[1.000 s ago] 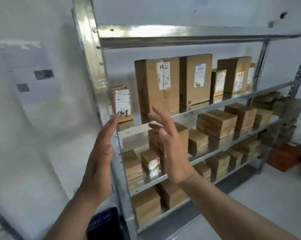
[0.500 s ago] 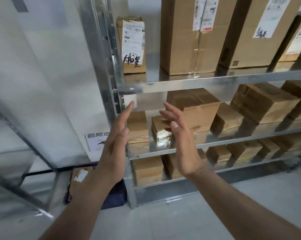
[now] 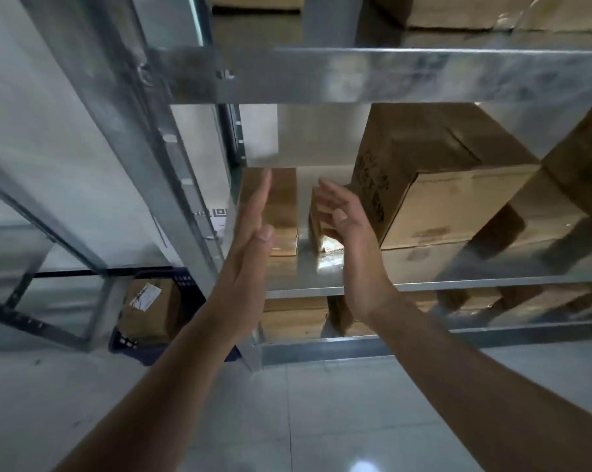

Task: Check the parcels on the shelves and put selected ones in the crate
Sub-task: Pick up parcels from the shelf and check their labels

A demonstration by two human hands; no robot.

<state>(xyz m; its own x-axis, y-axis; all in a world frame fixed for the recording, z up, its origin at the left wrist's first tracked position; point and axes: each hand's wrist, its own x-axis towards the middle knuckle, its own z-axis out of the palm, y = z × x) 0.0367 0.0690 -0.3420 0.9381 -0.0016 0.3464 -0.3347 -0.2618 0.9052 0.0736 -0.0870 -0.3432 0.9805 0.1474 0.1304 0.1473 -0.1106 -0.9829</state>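
Both hands reach toward the left end of a metal shelf (image 3: 322,287) holding brown cardboard parcels. My left hand (image 3: 245,267) is flat with straight fingers, in front of a small brown parcel (image 3: 282,199). My right hand (image 3: 352,247) is open with fingers spread, just in front of a second small parcel (image 3: 318,221) with shiny tape. Neither hand holds anything. A large parcel (image 3: 458,206) stands right of the right hand. The dark blue crate (image 3: 185,291) sits on the floor at lower left, with one labelled parcel (image 3: 150,311) in it.
The shelf's steel upright (image 3: 158,148) runs close to my left hand. A shelf beam (image 3: 390,74) crosses overhead with more parcels above. More parcels (image 3: 294,318) fill the lowest shelf. A grey frame (image 3: 32,267) stands at left on the pale tiled floor (image 3: 287,420).
The view has dropped from the upper shelves to the lower ones and moved closer. Both open hands have come down with it toward the small parcels at the shelf's left end.
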